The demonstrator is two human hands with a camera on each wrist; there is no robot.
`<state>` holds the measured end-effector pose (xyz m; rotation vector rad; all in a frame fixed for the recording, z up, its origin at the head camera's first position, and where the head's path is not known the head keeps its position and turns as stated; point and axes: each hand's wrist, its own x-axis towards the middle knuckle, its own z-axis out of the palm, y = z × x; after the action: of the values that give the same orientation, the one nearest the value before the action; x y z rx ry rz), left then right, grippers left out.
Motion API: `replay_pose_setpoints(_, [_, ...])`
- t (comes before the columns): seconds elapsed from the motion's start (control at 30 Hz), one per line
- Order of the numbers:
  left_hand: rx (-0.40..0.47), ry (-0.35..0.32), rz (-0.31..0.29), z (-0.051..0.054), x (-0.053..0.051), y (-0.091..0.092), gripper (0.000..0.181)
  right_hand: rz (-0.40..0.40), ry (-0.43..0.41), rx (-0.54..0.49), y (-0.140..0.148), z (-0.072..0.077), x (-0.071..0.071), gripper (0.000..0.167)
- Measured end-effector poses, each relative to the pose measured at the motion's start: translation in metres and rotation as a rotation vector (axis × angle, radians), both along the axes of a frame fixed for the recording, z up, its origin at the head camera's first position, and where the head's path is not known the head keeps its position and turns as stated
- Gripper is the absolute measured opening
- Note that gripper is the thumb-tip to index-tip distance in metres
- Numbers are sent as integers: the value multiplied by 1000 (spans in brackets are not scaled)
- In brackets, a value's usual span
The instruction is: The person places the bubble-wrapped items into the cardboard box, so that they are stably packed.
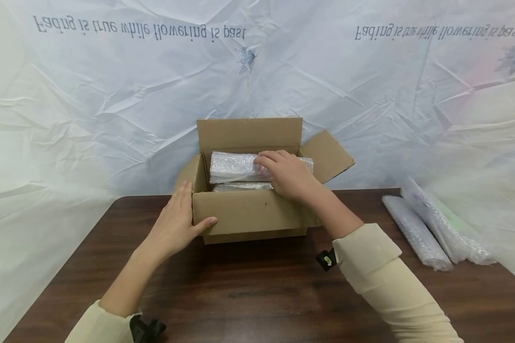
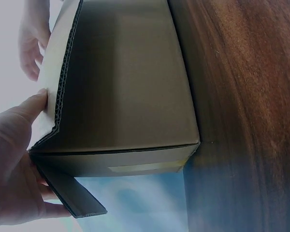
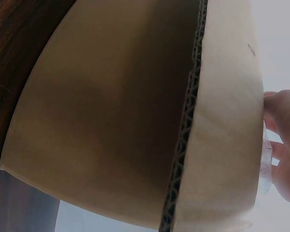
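Observation:
An open cardboard box (image 1: pixel 249 209) stands at the back of the table with its flaps spread. Inside lies a bubble-wrapped package (image 1: pixel 231 166), with more clear wrap (image 1: pixel 240 186) below it toward the front. My right hand (image 1: pixel 288 177) reaches over the front flap and holds the package by its upper side; something reddish shows through the plastic by the fingers. At the box's front left corner, my left hand (image 1: pixel 176 221) grips the cardboard, its thumb on the front flap (image 2: pixel 50 111) and its fingers along the left flap (image 2: pixel 75 195). The package's underside is hidden.
Two bubble-wrap bundles, one slim (image 1: pixel 416 233) and one wider with a green tint (image 1: pixel 450 226), lie at the table's right. A white printed sheet (image 1: pixel 154 95) hangs right behind the box. The dark wooden table (image 1: pixel 249 295) extends in front.

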<state>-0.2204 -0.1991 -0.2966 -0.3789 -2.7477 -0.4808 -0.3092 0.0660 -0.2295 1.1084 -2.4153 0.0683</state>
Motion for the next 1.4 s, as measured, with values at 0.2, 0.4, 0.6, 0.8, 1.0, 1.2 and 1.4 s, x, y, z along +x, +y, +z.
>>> replay_pose_setpoints(0.2, [2,-3,-2,0,-4,-2,103,7,6,-6,-6,-1,-15,39])
replay_pose_setpoints(0.4, [2,-7,-4,0,-8,-2,103,-42,-9,5,-10,-1,-27,36])
replay_pose_setpoints(0.6, [1,-8,-9,0,-12,-2,102,-100,-52,-5,-13,0,-36,38])
replay_pose_setpoints(0.8, [4,-22,-16,1,-17,-2,103,-170,-72,-28,-12,3,-38,46])
replay_pose_setpoints(1.0, [6,-21,-12,1,-16,-2,102,-142,-30,-84,0,7,-34,50])
replay_pose_setpoints(1.2, [10,-19,-2,0,-7,2,103,-57,60,-204,32,14,-21,47])
replay_pose_setpoints(1.4, [12,-20,10,-1,3,6,103,-110,134,-348,85,23,5,50])
